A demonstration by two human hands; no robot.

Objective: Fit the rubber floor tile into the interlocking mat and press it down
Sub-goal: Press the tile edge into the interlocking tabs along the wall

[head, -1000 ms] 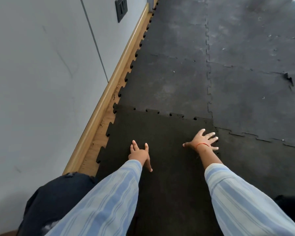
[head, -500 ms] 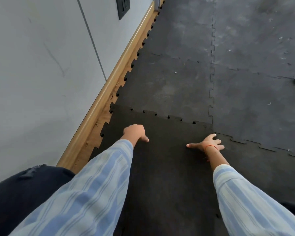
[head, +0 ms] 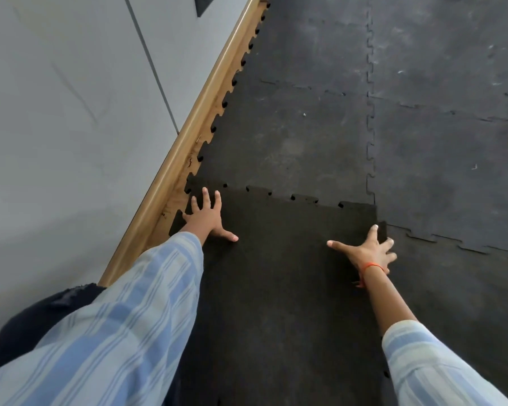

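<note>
Both grips are lying released, fingers splayed: left hand (head: pixel 207 219) is pressing flat at the rubber floor tile's (head: pixel 279 276) far-left corner, right hand (head: pixel 370 252) on its far-right edge, jigsaw teeth meeting the interlocking mat (head: pixel 305 127).

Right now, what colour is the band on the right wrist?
Orange-red, a thin band just below the right hand; shows best in the head view.
</note>
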